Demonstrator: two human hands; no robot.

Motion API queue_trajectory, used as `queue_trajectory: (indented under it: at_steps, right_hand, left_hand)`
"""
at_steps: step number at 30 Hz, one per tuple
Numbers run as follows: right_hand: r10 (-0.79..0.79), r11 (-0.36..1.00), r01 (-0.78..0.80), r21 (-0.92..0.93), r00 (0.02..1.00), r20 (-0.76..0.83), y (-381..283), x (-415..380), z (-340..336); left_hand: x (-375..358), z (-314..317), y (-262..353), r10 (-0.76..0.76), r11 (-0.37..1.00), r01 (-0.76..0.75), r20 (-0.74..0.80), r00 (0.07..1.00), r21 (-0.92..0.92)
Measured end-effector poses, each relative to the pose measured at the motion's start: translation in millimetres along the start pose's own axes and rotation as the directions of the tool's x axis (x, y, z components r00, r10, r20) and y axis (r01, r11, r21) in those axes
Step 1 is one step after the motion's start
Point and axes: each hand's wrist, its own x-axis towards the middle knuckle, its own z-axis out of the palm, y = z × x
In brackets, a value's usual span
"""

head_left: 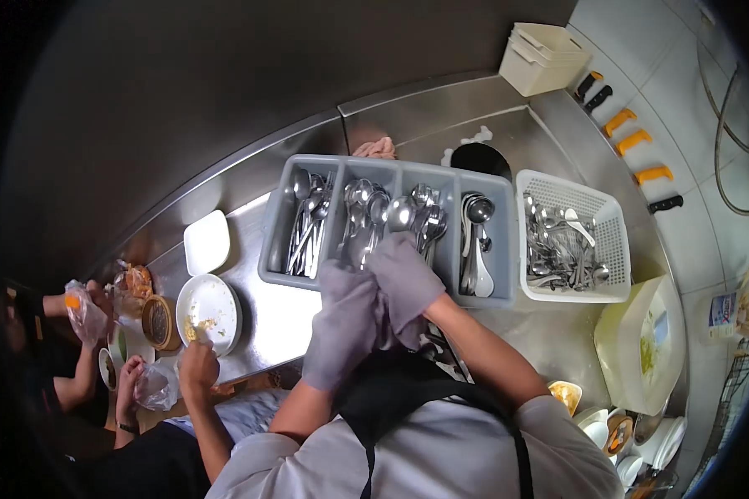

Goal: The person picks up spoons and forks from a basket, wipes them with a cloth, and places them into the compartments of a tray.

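A grey-purple cloth (389, 320) covers my left hand (341, 308) and my right hand (404, 270), bunching up between them. Both hands are closed in it and come together at the front edge of the grey cutlery tray (334, 179). A shiny spoon (361, 248) shows blurred just beyond the cloth, overlapping the tray's second compartment. Spoons (308, 208) with long handles fill the left compartment. Forks and spoons (429, 220) lie in the third, and ladle-like spoons (478, 212) with a white spoon (483, 279) in the right one. My fingers are hidden by the cloth.
A white perforated basket (616, 237) of loose cutlery stands right of the tray. Farther right are a pale tub (624, 333) and wall-mounted knives (632, 141). At left, a co-worker's hand (198, 366) is at a white bowl (225, 291) with food scraps.
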Motion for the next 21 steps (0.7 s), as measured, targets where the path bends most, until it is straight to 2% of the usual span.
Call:
queue_trajectory:
  at_steps: [1,2,3,4,5,6,8,9,10,11,12,13,14,15,16,17,18,19,20,21]
  right_hand:
    - [-0.014,1.000,0.013,-0.019,0.997,-0.075,-2.5,11.0,-2.8]
    - [-0.084,0.992,0.091,0.083,0.993,-0.086,-2.3,24.0,-2.2]
    - [-0.153,0.969,0.170,0.181,0.983,-0.104,0.9,39.7,1.2]
    - [-0.221,0.928,0.249,0.275,0.967,-0.128,3.6,56.3,5.4]
    - [-0.288,0.871,0.326,0.368,0.945,-0.157,1.8,72.0,9.1]
    - [-0.186,0.908,0.205,0.365,0.979,-0.087,-7.0,87.5,11.6]
    - [-0.103,0.941,0.159,0.298,0.975,-0.196,-18.0,95.1,29.5]
    - [-0.256,0.955,0.271,0.121,0.958,-0.125,-14.4,88.6,18.6]
    - [-0.207,0.963,0.230,0.142,0.965,-0.159,-24.3,78.6,24.1]
    - [-0.157,0.968,0.190,0.165,0.968,-0.193,-34.4,68.7,30.2]
    - [-0.037,0.850,0.074,0.521,0.996,-0.082,-50.6,70.6,52.7]
    - [0.054,0.660,0.029,0.750,0.995,-0.086,-47.0,61.0,44.4]
    - [0.152,0.406,-0.004,0.914,0.986,-0.063,-36.0,47.0,19.5]
    - [0.248,0.115,-0.011,0.993,0.969,-0.018,-20.7,33.6,-6.3]
    - [0.325,-0.181,0.012,0.983,0.944,0.048,-6.7,23.1,-16.6]
    - [0.432,-0.127,-0.033,0.991,0.898,0.085,7.7,13.0,-13.8]
    - [0.533,-0.079,-0.085,0.993,0.838,0.114,18.0,6.1,-11.8]
    - [0.571,0.275,-0.190,0.942,0.821,-0.001,17.7,2.0,-10.2]
    - [0.562,0.584,-0.290,0.758,0.818,-0.120,14.6,-3.1,-6.3]
    - [0.511,0.804,-0.369,0.466,0.829,-0.226,10.2,-8.8,-0.5]
  left_hand:
    - [-5.5,-10.9,-0.8,0.033,0.975,-0.013,-0.087,0.996,0.224]
    - [-6.2,-15.1,3.7,-0.179,0.982,0.191,-0.281,0.943,0.015]
    - [-5.7,-20.6,10.8,-0.376,0.923,0.286,-0.452,0.809,-0.255]
    - [-3.6,-17.4,12.4,-0.831,0.350,0.216,-0.196,0.520,-0.912]
    - [-7.8,-22.3,1.5,-0.787,0.363,0.176,-0.200,0.583,-0.915]
    - [-14.2,-27.7,-8.8,-0.741,0.374,0.140,-0.205,0.640,-0.917]
    - [-17.0,-37.4,-5.6,-0.779,0.124,0.129,-0.016,0.627,-0.984]
    - [-14.7,-43.6,-2.1,-0.771,-0.003,0.118,0.078,0.632,-0.993]
    - [-11.9,-45.9,6.6,-0.785,0.156,0.170,-0.018,0.619,-0.973]
    - [-13.8,-47.3,-0.7,-0.431,0.803,0.183,-0.342,0.835,-0.567]
    - [-21.7,-37.6,-19.3,-0.402,0.817,0.215,-0.262,0.877,-0.536]
    - [-29.5,-27.9,-37.9,-0.370,0.832,0.240,-0.179,0.912,-0.499]
    - [-36.9,-18.4,-56.3,-0.334,0.850,0.256,-0.094,0.938,-0.460]
    - [-29.8,-26.8,-31.3,-0.150,0.981,0.136,-0.094,0.984,-0.141]
    - [-23.3,-27.6,-15.5,0.034,0.982,-0.027,-0.035,0.999,0.185]
    - [-22.6,-16.8,-15.6,0.180,0.953,-0.155,-0.074,0.981,0.259]
    - [-19.9,-13.5,-11.6,0.226,0.929,-0.213,-0.009,0.974,0.302]
    - [-17.9,-12.2,-6.7,0.266,0.900,-0.270,0.059,0.962,0.341]
    - [-16.5,-10.6,-0.2,0.302,0.867,-0.327,0.126,0.945,0.376]
    - [-18.9,-7.0,11.6,0.235,0.903,-0.260,0.113,0.965,0.342]
